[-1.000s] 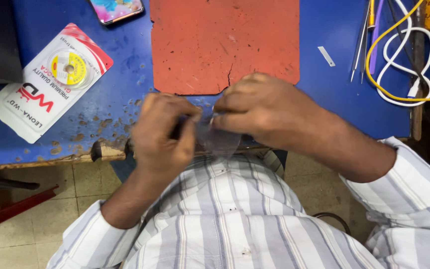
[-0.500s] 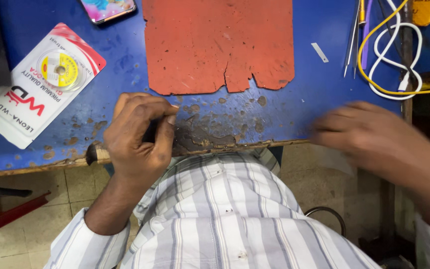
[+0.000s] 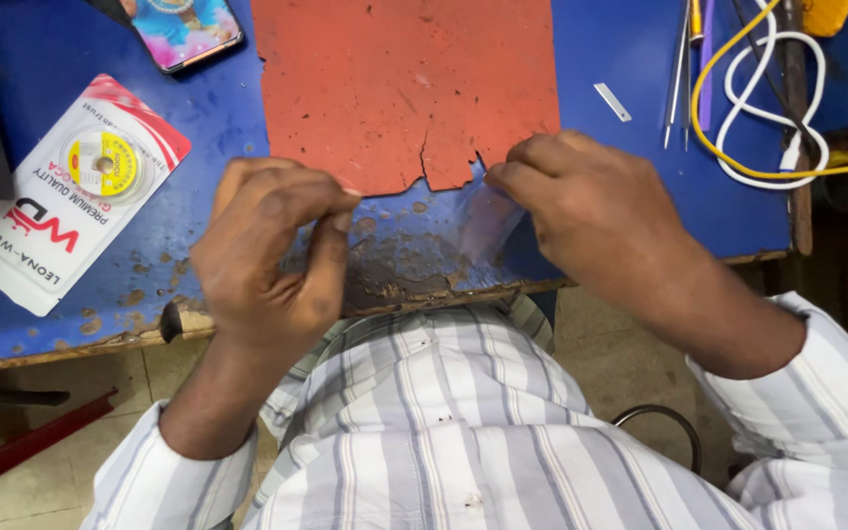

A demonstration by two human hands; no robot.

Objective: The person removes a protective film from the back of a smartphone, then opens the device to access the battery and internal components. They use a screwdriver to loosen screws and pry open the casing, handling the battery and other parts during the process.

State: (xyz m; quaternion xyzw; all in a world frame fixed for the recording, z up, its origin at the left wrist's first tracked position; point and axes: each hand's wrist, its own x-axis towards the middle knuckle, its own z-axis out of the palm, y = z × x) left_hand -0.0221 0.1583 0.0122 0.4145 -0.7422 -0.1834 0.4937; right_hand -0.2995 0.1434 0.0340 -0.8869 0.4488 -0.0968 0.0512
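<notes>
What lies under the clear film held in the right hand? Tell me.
Under the clear film, the worn blue table shows through. The right hand covers the film's far corner.

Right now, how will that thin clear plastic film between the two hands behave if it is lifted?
The thin clear plastic film probably flops: it curves where the right hand pinches it. It looks very light, so it may flutter. The left hand seems to steady its other end.
</notes>
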